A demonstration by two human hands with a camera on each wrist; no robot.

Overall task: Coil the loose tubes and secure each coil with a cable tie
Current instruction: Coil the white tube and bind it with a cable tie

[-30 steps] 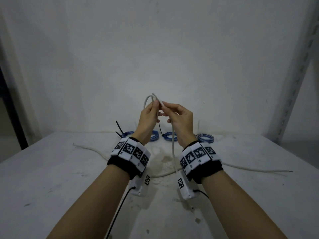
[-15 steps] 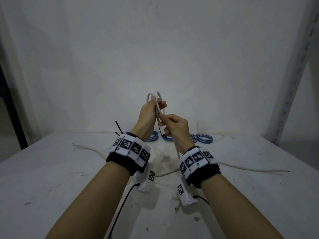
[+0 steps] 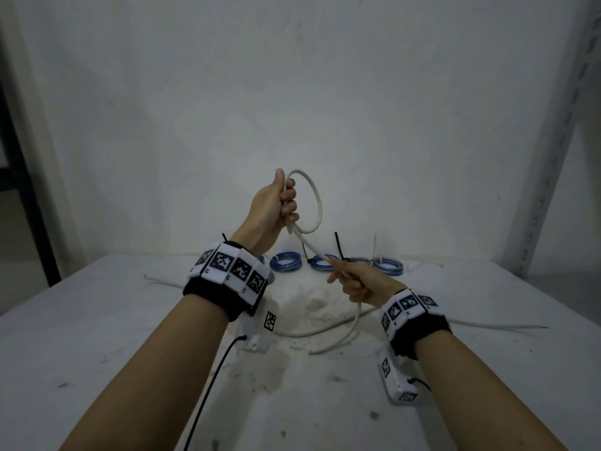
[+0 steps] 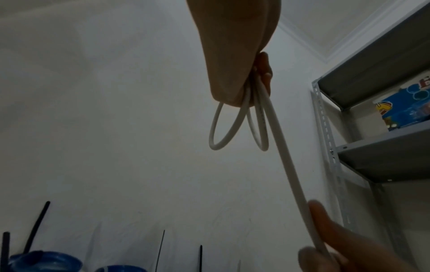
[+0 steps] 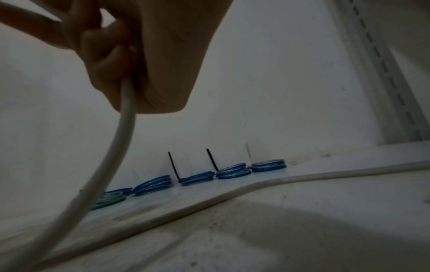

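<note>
A white tube (image 3: 317,203) is raised above the table, and my left hand (image 3: 279,206) grips its small loops. In the left wrist view the loops (image 4: 221,128) hang below the palm. From there the white tube (image 4: 291,174) runs down and right to my right hand (image 3: 354,281), whose curled fingers (image 5: 104,60) hold it. Below the right hand the tube (image 5: 111,156) drops in a bend to the table, and its free end (image 3: 312,353) lies there. A second loose white tube (image 3: 487,327) lies across the table (image 3: 97,320).
Several blue coils (image 3: 286,260) tied with black cable ties (image 3: 340,245) stand in a row along the back wall, also seen as blue coils (image 5: 197,177) in the right wrist view. A grey metal shelf (image 4: 384,110) rises at the right.
My right hand has slid down and right along the tube, away from the left hand. My left hand has turned so the loop now faces me.
</note>
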